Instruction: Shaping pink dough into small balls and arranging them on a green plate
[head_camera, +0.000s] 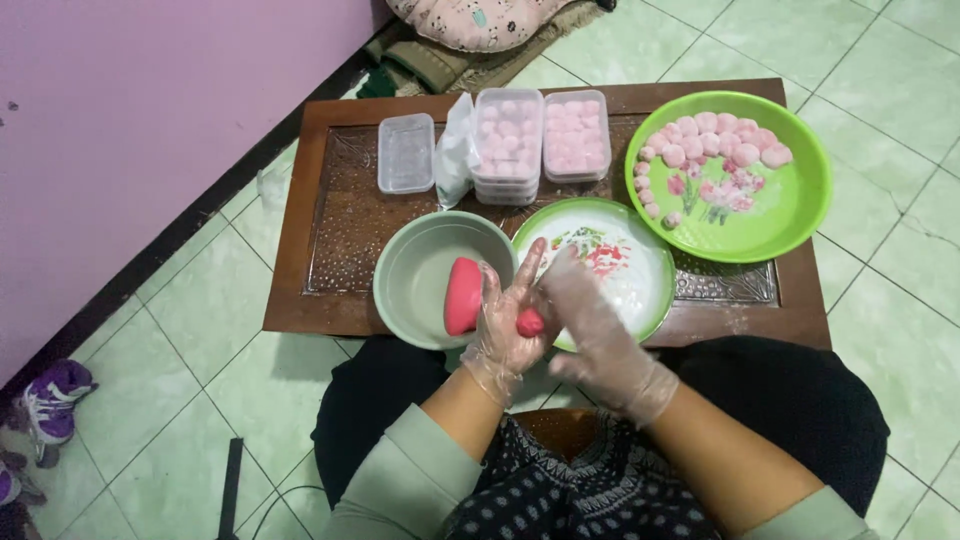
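Observation:
Both hands wear thin clear plastic gloves. My left hand (505, 325) holds a large lump of red-pink dough (463, 295) over the edge of a pale green bowl (425, 262). A small red-pink dough piece (530, 323) sits pressed between my left palm and my right hand (590, 315), which lies against it. Both hands hover in front of a small green-rimmed white plate (640, 262) with a flower print.
A low wooden table (330, 230) carries a big green tray (790, 210) with several pale pink dough balls (715, 140), two lidded plastic boxes (545, 140) of pink balls, an empty clear box (406, 152) and a plastic bag (457, 155). Purple wall at left; shoes (50, 400) on the tiled floor.

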